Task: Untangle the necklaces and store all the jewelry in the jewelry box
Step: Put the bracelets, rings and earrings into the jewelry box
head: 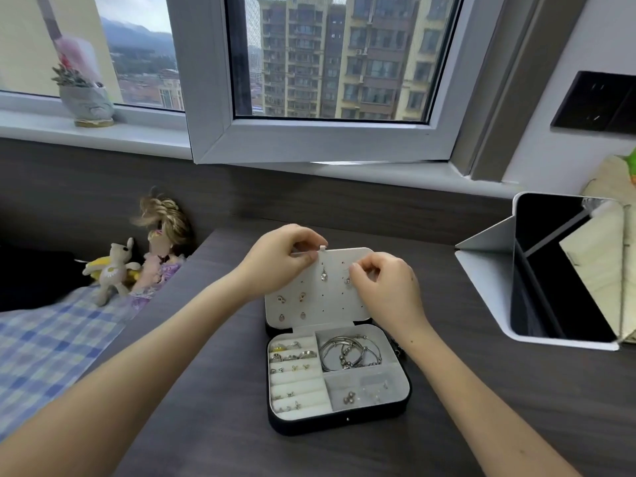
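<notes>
Forearms cut off; left hand pinches earring panel edge; right hand curled there, grasp unclear.

Dark wood-grain desk, its back edge meeting a dark wall panel below the window. Near centre stands a black jewelry box, base flat on the desktop, lid open and leaning back. Just beside the box's right side lies a short piece of chain, mostly hidden. Far right, well apart: tablet, screen dark, propped in a white folding cover.
</notes>
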`<state>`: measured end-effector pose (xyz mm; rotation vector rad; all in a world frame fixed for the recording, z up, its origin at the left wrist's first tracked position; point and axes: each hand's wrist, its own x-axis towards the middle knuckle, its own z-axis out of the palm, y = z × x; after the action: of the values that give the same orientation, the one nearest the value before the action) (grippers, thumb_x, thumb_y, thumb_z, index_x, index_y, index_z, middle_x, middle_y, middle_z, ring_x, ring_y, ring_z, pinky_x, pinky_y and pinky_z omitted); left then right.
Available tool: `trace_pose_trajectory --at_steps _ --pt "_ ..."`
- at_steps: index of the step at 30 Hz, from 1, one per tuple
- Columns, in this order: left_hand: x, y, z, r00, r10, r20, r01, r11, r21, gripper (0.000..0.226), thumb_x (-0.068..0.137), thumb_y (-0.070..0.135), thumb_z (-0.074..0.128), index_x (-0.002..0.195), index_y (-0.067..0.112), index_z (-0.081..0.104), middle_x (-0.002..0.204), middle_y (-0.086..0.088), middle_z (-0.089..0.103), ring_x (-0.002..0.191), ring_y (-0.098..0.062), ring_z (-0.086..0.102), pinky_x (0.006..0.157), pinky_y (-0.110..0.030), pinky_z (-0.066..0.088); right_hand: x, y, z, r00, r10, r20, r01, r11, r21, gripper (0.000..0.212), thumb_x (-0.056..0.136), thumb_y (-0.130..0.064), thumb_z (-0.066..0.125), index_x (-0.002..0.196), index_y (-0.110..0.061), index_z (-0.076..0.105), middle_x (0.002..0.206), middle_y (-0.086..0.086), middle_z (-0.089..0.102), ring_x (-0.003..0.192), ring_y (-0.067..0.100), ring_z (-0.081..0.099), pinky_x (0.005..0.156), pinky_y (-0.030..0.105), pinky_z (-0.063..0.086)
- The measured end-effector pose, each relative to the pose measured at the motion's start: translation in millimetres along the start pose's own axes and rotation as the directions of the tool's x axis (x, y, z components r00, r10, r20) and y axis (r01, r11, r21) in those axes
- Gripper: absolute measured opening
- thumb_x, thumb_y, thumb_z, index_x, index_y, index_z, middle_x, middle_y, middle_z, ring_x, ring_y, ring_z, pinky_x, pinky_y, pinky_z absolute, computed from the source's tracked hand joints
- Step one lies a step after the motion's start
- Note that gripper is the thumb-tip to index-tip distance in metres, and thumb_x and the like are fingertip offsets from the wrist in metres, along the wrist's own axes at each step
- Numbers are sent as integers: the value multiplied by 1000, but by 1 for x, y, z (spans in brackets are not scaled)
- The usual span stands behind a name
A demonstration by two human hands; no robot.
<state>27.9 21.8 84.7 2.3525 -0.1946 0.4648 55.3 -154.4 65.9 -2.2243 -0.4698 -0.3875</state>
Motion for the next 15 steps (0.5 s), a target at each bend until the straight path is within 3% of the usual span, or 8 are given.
trace_pose_trajectory --at_steps 4,8,15 --pt "2 1 3 1000 -29 -1 29 998 55 17 92 14 57 103 16 70 93 11 64 82 1 56 71 -4 40 0 0 7 997 15 -75 -13 1000 29 20 86 -16 57 67 -14 59 71 -6 56 72 12 51 61 24 27" --pt "2 5 3 999 -37 3 37 996 79 16 89 22 63 101 15 70 98 6 69 86 -7 60 75 -21 47 0 0 15 985 -33 -172 36 999 9 20 86 -15 58 66 -13 59 71 -5 56 72 16 53 63 28 33" --pt "4 5 8 999 -49 -8 50 985 168 25 82 32 71 100 15 70 104 5 68 84 -8 54 73 -24 42 -5 4 26 923 -146 -355 117 988 -103 19 80 -13 59 62 -13 53 66 0 56 64 20 49 57 26 31"
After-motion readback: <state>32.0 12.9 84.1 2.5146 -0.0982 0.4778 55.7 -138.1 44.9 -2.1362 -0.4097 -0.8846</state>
